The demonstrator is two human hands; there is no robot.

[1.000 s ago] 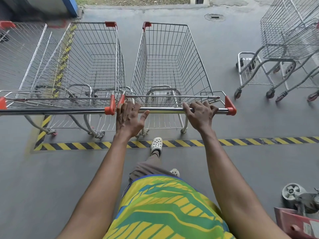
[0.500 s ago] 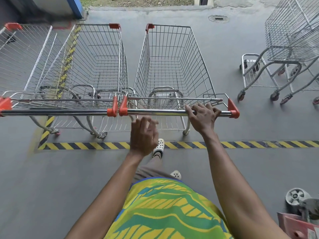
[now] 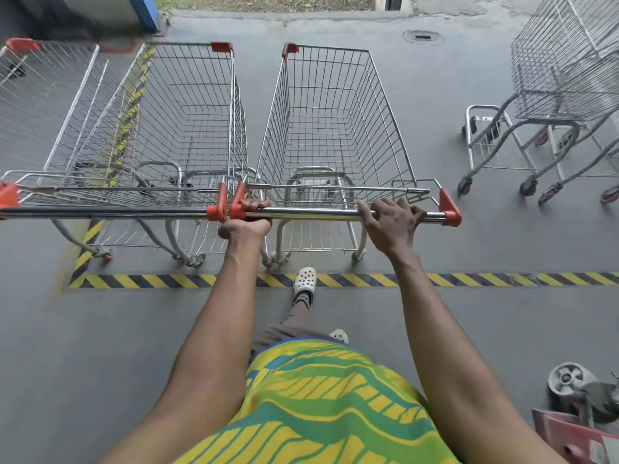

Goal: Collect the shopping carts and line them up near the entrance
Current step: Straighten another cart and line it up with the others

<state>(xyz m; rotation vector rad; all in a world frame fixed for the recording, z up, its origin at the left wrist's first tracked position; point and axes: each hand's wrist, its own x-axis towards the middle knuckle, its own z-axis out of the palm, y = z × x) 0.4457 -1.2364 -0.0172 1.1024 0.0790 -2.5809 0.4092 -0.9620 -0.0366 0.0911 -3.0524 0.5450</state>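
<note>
At 12 o'clock, grip: I have left hand and right hand curled round the handle, one near each end.
Where: cart stands just past the stripe, beside the row at 11.
Handling: stiff wire, light-rolling I judge; steer from the handle ends.
Loads: nothing inside, strays at 2 likewise.

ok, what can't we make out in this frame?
Head view:
- Leftmost cart: cut by the left edge.
- Right-hand carts: cut by top and right edges; count unclear.
- Red object at bottom right: cut by the corner, unidentifiable.
- Blue-edged structure top left: blurred.
</note>
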